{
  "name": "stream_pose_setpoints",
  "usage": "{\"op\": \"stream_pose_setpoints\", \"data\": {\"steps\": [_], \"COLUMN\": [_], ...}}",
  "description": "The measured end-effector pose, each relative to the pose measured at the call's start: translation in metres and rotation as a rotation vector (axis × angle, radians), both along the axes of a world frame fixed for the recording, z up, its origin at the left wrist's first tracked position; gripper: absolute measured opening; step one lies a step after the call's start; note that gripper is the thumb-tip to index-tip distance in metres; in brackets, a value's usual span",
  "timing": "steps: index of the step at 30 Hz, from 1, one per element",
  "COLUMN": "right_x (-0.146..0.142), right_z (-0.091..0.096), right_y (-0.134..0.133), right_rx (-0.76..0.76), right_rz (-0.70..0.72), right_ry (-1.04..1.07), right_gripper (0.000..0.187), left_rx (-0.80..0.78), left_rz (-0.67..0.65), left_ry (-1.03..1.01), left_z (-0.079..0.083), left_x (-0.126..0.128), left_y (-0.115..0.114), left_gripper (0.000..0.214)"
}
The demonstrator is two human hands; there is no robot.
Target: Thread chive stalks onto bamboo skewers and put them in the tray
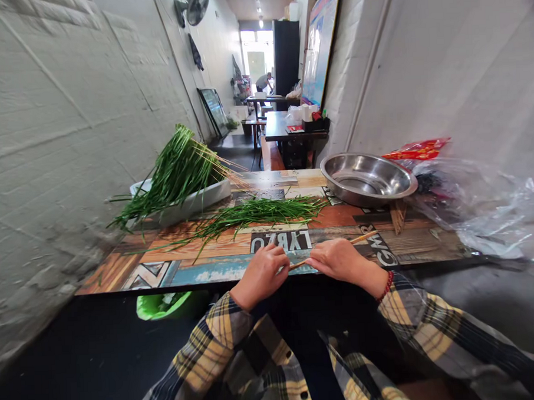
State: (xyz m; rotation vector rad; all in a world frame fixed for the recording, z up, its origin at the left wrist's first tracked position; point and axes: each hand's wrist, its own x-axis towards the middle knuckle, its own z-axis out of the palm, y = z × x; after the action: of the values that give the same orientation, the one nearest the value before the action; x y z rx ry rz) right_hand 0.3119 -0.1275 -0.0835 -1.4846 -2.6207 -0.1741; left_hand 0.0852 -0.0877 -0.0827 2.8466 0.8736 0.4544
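Both my hands rest at the near edge of a patterned wooden table [198, 250]. My left hand [262, 273] is curled closed, pinching the near end of a thin bamboo skewer [361, 238]. My right hand [338, 257] is also closed around the same skewer, which sticks out to the right past my knuckles. A loose heap of green chives [258, 212] lies on the table just beyond my hands. Further left, a white tray [191, 204] holds several skewers threaded with chives [172, 171], fanned upward.
A steel bowl [367, 178] stands at the right of the table, beside crumpled clear plastic bags [484, 205] and a red packet [417, 150]. A green bin [160, 303] sits under the table's left edge. White walls close in on both sides; dark tables and a person stand far down the corridor.
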Motion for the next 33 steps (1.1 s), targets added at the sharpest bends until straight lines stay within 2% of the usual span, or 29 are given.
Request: {"op": "stream_pose_setpoints", "data": {"steps": [6,12,17,21,26,33], "right_x": [-0.007,-0.009,-0.011,-0.005,0.002,0.007], "right_z": [0.006,0.009,0.013,0.012,0.008,0.000], "right_y": [-0.002,-0.003,-0.003,0.000,-0.002,-0.002], "right_rx": [-0.022,-0.047,-0.056,-0.008,0.067,0.090], "right_rz": [0.024,0.012,-0.003,0.005,-0.009,-0.002], "right_ry": [-0.017,-0.036,-0.017,0.020,0.024,0.068], "right_gripper": [0.041,0.039,0.038,0.042,0.043,0.041], "left_rx": [0.104,0.145,0.264,0.330,0.305,0.175], "left_rz": [-0.092,-0.116,-0.079,-0.043,-0.033,0.002], "left_ry": [0.117,0.197,0.260,0.221,0.162,0.154], "left_z": [0.005,0.007,0.009,0.011,0.009,0.012], "left_x": [0.012,0.019,0.021,0.015,0.005,0.002], "left_y": [-0.001,0.000,-0.001,0.003,0.006,0.005], "left_gripper": [0.022,0.021,0.012,0.009,0.017,0.018]}}
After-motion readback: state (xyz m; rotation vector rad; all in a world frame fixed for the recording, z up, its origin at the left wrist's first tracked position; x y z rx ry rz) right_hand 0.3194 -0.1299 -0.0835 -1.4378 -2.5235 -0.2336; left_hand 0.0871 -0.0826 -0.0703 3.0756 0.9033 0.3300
